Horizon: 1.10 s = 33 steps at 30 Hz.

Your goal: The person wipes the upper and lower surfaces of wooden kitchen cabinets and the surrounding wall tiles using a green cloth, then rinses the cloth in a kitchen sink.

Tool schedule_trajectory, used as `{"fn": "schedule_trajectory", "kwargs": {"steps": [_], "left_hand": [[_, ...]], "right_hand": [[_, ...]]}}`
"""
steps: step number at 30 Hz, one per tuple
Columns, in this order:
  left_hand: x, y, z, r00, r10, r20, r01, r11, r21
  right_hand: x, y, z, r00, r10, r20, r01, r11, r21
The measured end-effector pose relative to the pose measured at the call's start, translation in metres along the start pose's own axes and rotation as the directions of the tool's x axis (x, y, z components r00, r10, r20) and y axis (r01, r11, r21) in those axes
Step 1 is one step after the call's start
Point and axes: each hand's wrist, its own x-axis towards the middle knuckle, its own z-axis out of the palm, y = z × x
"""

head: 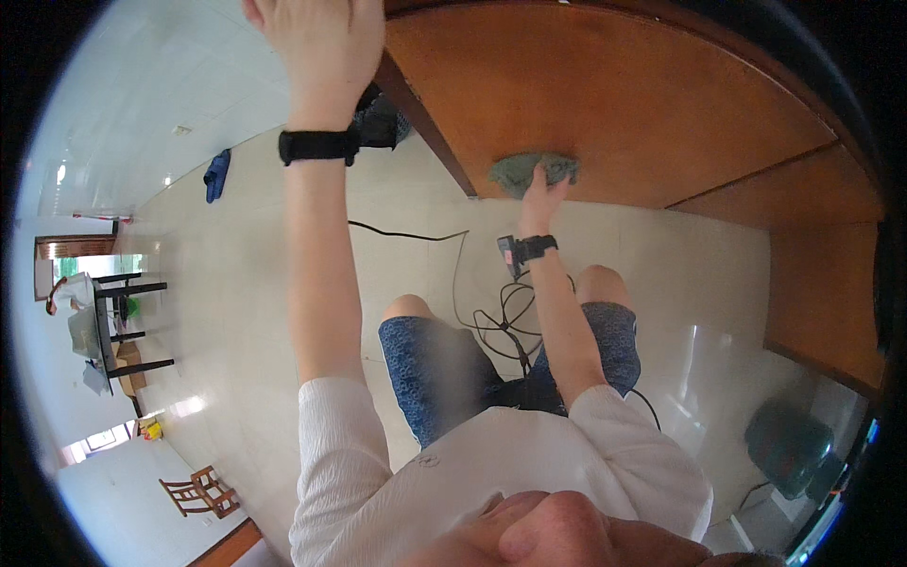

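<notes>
My right hand [545, 201] presses a grey-green cloth [521, 173] against the lower part of a brown wooden furniture panel [602, 99]. A black strap with a small device [511, 255] circles that wrist. At the top of the view my left hand [319, 57] is raised beside the upper left corner of the wooden furniture. Its fingers run out of the picture, so whether they touch or grip anything is hidden. Another black band [319, 146] is on the left wrist.
A coiled black cable [504, 326] lies on the tiled floor between my knees. Behind the left wrist is a dark bag-like object [379, 122]. A blue slipper [217, 176], a wooden chair [198, 492] and a dark table [103, 319] stand off left. A dark green plastic object [788, 448] is lower right.
</notes>
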Motion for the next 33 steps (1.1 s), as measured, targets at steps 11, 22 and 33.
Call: {"fn": "schedule_trajectory", "kwargs": {"steps": [11, 22, 33], "left_hand": [[0.015, 0.01, 0.031, 0.996, 0.074, -0.058, -0.074, 0.997, -0.014], [0.002, 0.011, 0.036, 0.998, 0.038, -0.05, -0.039, 0.999, -0.01], [0.006, 0.01, 0.029, 0.999, -0.03, 0.02, 0.031, 0.999, -0.037]], "right_hand": [[0.085, 0.222, -0.133, 0.936, 0.35, -0.026, -0.182, 0.421, -0.889], [0.072, -0.278, 0.001, 0.988, -0.036, 0.152, -0.004, 0.967, 0.256], [0.095, -0.234, -0.048, 0.772, -0.522, 0.363, 0.609, 0.445, -0.656]]}}
